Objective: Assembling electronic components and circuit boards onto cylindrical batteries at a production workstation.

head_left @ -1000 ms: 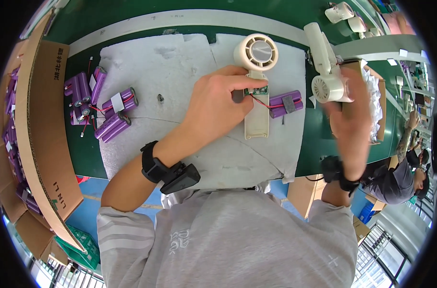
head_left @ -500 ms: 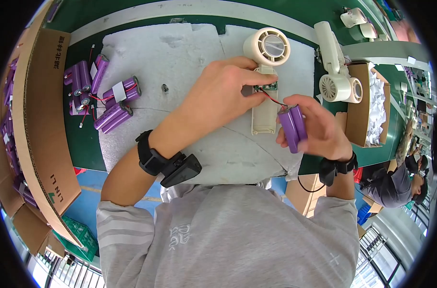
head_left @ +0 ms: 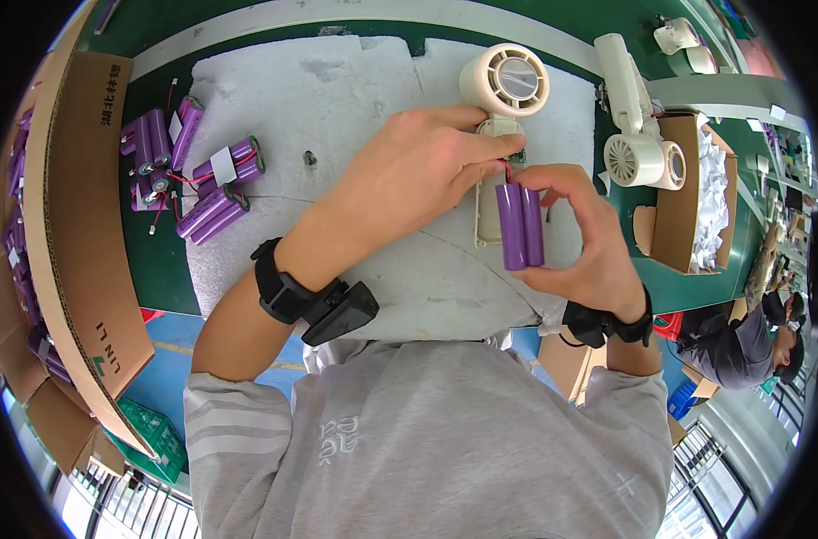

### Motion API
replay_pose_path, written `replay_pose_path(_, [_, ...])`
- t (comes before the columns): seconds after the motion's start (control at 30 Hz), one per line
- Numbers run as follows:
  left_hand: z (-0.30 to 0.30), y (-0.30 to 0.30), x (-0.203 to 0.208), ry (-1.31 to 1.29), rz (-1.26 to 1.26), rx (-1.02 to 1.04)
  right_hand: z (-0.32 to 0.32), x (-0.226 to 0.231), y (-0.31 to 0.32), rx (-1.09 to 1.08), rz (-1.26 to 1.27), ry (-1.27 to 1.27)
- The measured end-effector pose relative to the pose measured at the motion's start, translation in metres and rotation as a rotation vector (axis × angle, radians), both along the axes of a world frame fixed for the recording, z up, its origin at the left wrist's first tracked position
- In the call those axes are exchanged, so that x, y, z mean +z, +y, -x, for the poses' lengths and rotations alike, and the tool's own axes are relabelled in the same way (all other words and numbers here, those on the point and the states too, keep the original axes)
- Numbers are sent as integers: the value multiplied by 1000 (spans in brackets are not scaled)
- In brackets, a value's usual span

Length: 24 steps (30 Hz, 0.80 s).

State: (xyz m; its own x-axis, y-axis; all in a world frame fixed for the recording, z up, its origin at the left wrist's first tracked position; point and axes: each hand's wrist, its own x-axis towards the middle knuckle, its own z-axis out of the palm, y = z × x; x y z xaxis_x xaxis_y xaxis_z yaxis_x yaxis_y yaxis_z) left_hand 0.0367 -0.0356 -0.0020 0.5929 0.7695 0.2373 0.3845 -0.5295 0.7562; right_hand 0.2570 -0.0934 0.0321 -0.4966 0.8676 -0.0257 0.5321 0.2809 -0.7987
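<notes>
A cream handheld fan (head_left: 483, 84) lies on the white foam sheet, its round head at the far end and its open handle shell (head_left: 487, 216) pointing toward me. My left hand (head_left: 427, 157) is closed on the upper handle, fingers around a small green circuit board (head_left: 518, 155) that is partly covered. In my right hand (head_left: 589, 242), a purple two-cell battery pack (head_left: 522, 229) is pinched by its ends between thumb and fingers. It is held upright along the handle, partly over the shell's right side. Red wire (head_left: 508, 169) runs from the pack's top toward the board.
More purple battery packs (head_left: 213, 214) lie in a pile at the left, beside a tall cardboard box (head_left: 90, 225). At the right are another cream fan (head_left: 632, 160) and a small carton (head_left: 674, 207) of white pieces. A co-worker (head_left: 741, 337) sits farther right.
My right hand has brought the battery pack left and turned it from tilted to nearly straight, beside the handle shell. My left hand keeps its hold on the fan.
</notes>
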Motion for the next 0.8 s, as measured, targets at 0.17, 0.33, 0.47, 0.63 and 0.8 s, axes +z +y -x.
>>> replay_pose_path(0.17, [0,1,0,10,-60,-16,14,-14,-6,-54,-146,-39])
replay_pose_path(0.33, [3,2,1,14,-92,-42,17,-15,-15,-80,-226,-96])
replay_pose_path(0.47, [2,2,0,-15,-69,-32,20,-17,-21,-131,-257,-103])
replay_pose_path(0.63, [4,2,-7,-106,-8,-9,23,-17,-15,-114,-344,-145])
replay_pose_path(0.8, [4,6,2,-76,104,-53,25,-12,-3,-173,-121,-37])
